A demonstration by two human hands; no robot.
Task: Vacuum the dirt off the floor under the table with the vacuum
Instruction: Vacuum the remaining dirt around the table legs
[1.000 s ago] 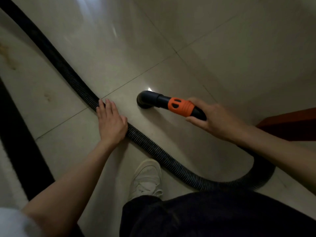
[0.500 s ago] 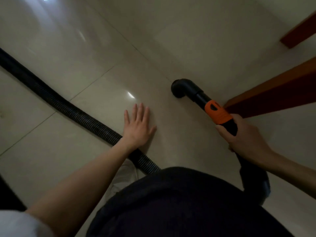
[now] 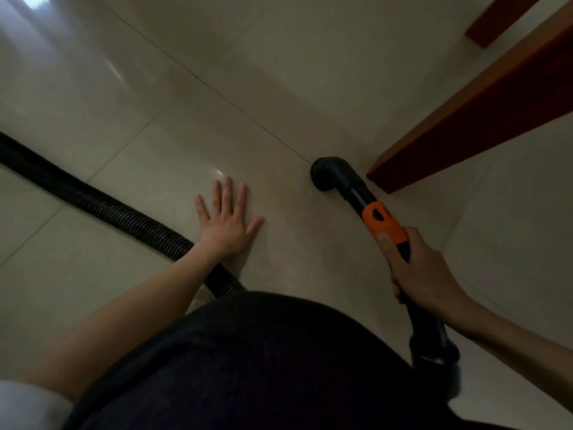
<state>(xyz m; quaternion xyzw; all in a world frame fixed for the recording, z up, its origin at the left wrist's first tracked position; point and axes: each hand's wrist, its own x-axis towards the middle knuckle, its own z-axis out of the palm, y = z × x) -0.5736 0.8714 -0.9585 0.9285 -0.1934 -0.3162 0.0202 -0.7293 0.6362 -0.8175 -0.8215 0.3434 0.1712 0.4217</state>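
The black elbow nozzle (image 3: 328,176) of the vacuum wand (image 3: 383,226) is sitting mouth-down on the pale tiled floor (image 3: 279,72), just beside the foot of a reddish wooden table leg (image 3: 465,119). The right hand (image 3: 415,271) is gripping the wand, fingers wrapping the black tube right behind the orange collar, thumb lying on the orange. The ribbed black hose (image 3: 93,203) is running across the tiles from the left edge and passing under the left forearm. The left hand (image 3: 224,225) is resting flat on the floor, fingers spread and straight, holding nothing. A dark-clothed knee (image 3: 263,367) is filling the lower middle of the view.
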